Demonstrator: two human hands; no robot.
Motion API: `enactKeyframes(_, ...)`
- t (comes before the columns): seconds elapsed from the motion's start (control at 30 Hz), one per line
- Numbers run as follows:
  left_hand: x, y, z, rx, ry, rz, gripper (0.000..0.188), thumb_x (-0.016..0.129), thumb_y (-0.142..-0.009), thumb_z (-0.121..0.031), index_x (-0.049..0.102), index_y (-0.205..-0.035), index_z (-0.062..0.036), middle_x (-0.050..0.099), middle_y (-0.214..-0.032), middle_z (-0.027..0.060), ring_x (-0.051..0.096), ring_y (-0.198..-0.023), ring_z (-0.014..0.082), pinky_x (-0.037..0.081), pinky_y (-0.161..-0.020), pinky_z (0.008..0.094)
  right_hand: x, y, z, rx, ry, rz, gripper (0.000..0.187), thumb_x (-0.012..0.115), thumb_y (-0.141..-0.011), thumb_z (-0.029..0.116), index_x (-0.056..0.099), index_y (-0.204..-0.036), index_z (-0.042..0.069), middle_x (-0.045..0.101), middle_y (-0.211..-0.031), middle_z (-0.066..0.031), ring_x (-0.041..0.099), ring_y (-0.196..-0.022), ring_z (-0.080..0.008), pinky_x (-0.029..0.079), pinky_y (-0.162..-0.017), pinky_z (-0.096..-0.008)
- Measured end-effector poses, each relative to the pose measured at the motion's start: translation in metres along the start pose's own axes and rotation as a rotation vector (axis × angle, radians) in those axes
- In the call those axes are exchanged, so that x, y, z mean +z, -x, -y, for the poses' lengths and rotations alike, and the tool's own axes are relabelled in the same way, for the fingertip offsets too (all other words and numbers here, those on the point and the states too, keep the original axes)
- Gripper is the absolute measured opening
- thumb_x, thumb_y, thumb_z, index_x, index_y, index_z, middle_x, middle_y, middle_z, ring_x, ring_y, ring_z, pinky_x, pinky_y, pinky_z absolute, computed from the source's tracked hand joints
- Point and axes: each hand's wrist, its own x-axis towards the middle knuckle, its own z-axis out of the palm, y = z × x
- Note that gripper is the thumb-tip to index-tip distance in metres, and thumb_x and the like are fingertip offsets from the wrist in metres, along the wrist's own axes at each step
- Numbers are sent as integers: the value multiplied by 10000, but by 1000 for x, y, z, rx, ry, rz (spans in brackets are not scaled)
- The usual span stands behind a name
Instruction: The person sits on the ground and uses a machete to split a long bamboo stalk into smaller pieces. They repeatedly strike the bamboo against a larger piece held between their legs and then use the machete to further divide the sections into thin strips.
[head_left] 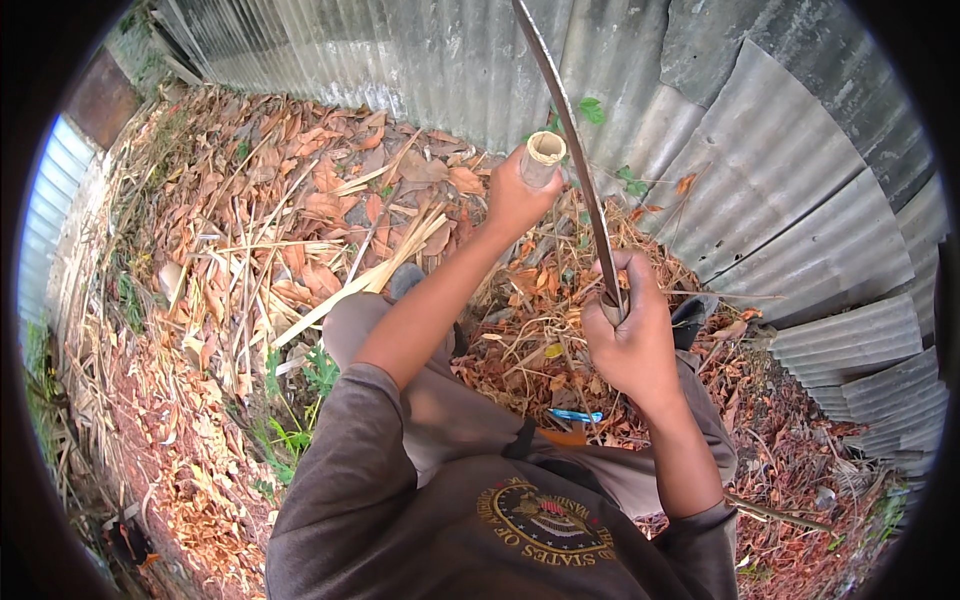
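Observation:
A piece of bamboo (pixel 543 165) stands nearly upright in my left hand (pixel 515 195), its pale, hollow cut end facing up. The fingers wrap round it below the rim, and its lower part is hidden. My right hand (pixel 632 335) grips the handle of a machete (pixel 580 150). Its long, dark, slightly curved blade points up and away, passing just right of the bamboo's open end. From this view I cannot tell whether blade and bamboo touch.
Dry brown leaves (pixel 300 200) and split pale strips (pixel 370 270) cover the ground at left. Corrugated metal sheets (pixel 790 190) fence the far and right sides. Between my bent legs lies a small blue wrapper (pixel 575 415). Green weeds (pixel 290 435) grow by my left side.

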Motion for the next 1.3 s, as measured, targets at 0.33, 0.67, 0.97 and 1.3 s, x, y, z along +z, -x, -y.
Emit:
enactKeyframes(0.33,-5,0,8,-4,-27,-24,216,717,-764,-134,632,-921,-11,687,-822,80,654,-760,143,509,-699,309,-12,-5,11,-94,-197,-81,311,549,-808,-21,475,-1108,8,514,-789,-12,436,-581,-42,355,-517,-221)
enactKeyframes(0.67,1,3,2,30,54,20,285,710,-758,-116,630,-1007,-2,690,-869,126,678,-824,201,513,-737,322,12,-20,-41,38,118,46,264,588,-776,42,492,-1015,-16,494,-651,-64,482,-573,-153,411,-551,-307)
enactKeyframes(0.97,2,1,10,-57,45,70,254,691,-773,-90,617,-1003,-9,671,-893,79,637,-832,156,493,-760,313,11,-19,-32,398,-588,303,229,502,-825,1,461,-1051,9,451,-572,-15,379,-381,-104,289,-354,-281)
enactKeyframes(1.3,5,8,10,-2,-106,-144,262,676,-790,-115,600,-1010,6,672,-834,125,653,-762,189,503,-708,322,36,-24,-45,-27,110,-101,264,588,-780,73,477,-1011,8,559,-607,-132,575,-541,-248,445,-553,-363)
